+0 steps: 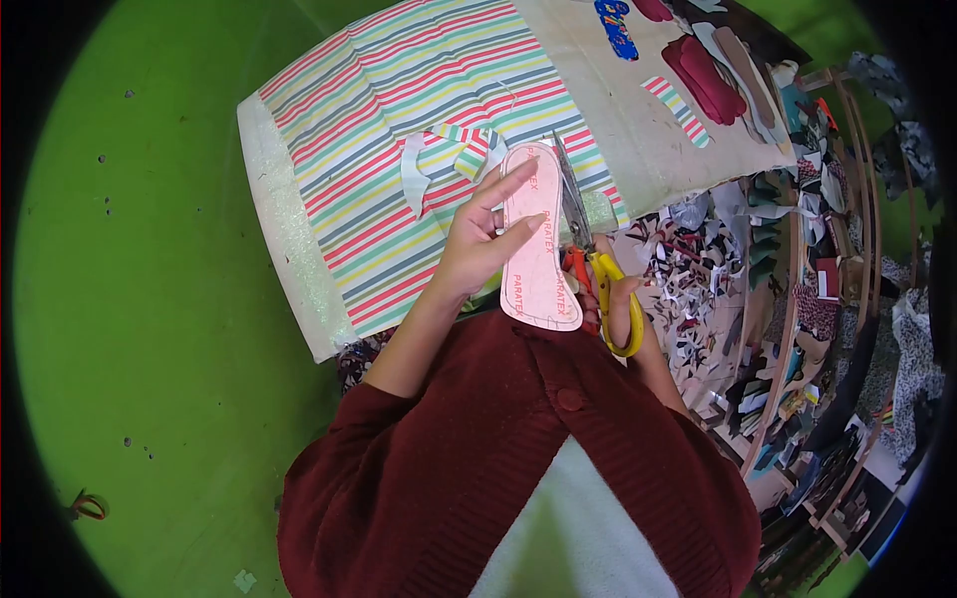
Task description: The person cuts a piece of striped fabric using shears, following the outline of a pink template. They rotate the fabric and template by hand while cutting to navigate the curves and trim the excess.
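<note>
My left hand is closed on a pink insole printed with the word PARATEX, its thumb and forefinger lying across the face. A drawn line runs just inside the insole's edge. In my right hand is a pair of scissors with yellow and orange handles. Their blades point up, along the insole's right edge. Behind both hands, striped fabric covers much of the work table. Curved striped offcuts lie on that fabric, just beyond my left hand.
At the table's far right are a small striped piece, a blue patterned piece and a maroon stack. Many scraps litter the floor to the right. Wooden shelves stand past them, loaded with materials.
</note>
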A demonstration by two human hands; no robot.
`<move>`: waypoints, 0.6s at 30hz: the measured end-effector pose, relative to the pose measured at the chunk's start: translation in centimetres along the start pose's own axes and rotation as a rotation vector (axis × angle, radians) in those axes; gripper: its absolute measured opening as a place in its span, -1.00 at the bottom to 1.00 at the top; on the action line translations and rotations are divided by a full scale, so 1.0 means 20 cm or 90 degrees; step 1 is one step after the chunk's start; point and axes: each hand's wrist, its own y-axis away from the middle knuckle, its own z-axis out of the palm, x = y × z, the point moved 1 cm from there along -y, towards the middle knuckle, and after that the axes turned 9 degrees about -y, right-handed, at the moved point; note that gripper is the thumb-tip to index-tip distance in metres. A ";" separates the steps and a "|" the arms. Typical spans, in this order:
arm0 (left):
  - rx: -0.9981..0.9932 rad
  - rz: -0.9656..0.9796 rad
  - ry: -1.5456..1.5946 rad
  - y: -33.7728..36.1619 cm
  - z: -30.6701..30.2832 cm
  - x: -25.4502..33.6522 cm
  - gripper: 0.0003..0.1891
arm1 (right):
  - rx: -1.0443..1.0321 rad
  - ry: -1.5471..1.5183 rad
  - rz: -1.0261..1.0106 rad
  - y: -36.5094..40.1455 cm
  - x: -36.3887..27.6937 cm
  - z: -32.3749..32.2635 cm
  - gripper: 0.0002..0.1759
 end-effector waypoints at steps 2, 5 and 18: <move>-0.011 0.013 -0.014 -0.01 -0.01 0.00 -0.46 | 0.015 -0.030 -0.003 0.00 -0.03 0.03 -0.08; -0.009 0.020 0.000 -0.02 -0.01 0.00 -0.47 | 0.015 -0.022 -0.018 0.00 -0.04 0.03 -0.08; 0.056 -0.077 0.060 -0.06 -0.01 -0.02 -0.65 | 0.013 -0.094 0.003 -0.03 0.02 0.04 -0.22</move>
